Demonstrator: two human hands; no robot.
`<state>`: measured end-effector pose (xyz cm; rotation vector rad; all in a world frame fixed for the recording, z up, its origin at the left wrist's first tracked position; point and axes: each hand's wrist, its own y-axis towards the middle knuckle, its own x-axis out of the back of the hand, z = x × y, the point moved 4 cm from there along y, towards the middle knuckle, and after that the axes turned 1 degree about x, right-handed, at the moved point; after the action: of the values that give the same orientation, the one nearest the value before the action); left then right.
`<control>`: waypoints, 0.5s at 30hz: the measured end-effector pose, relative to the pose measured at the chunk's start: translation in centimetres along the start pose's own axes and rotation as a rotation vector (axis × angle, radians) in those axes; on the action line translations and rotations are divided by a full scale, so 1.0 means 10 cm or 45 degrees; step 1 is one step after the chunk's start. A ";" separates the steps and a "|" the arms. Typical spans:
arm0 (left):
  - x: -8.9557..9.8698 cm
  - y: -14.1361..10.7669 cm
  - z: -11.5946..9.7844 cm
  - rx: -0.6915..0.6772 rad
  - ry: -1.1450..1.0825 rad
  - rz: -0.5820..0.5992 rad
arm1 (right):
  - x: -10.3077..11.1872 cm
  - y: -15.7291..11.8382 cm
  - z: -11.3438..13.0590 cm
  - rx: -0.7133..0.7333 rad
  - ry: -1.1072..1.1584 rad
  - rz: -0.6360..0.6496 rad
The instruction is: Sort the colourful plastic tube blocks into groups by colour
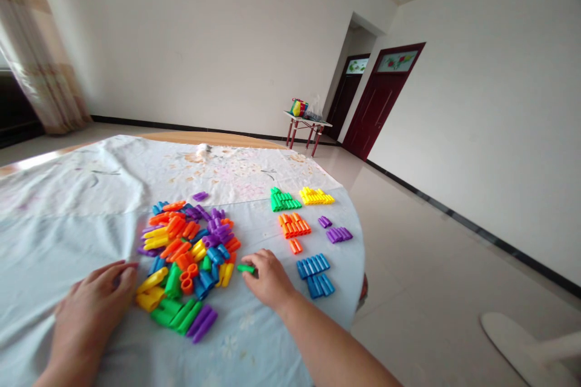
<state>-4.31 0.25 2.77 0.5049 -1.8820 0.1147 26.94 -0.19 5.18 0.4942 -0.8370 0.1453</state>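
A mixed pile of short plastic tubes in orange, yellow, green, blue and purple lies on the cloth-covered table. At its right edge my right hand pinches a green plastic tube between thumb and fingers. My left hand rests on the cloth just left of the pile, fingers stretched loosely and holding nothing. Beyond my right hand the tubes lie sorted by colour: a green group, a yellow group, an orange group, a purple group and a blue group.
The round table wears a pale blue and floral tablecloth, with its curved edge close past the sorted groups. One purple tube piece lies apart behind the pile. Farther off stand a small table with bags and a dark red door.
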 end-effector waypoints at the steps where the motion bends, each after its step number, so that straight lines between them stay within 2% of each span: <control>1: 0.00 0.00 0.00 0.006 0.000 0.010 | -0.02 0.00 -0.01 0.004 0.005 -0.016; 6: 0.04 -0.03 -0.04 0.049 -0.025 0.025 | -0.06 -0.05 -0.06 0.039 0.031 -0.068; 15: 0.14 -0.14 -0.16 0.070 -0.093 -0.012 | -0.04 -0.10 -0.05 0.080 0.114 -0.044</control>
<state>-2.73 -0.85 4.39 0.5619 -1.9522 0.1439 27.37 -0.81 4.22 0.5572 -0.7377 0.1610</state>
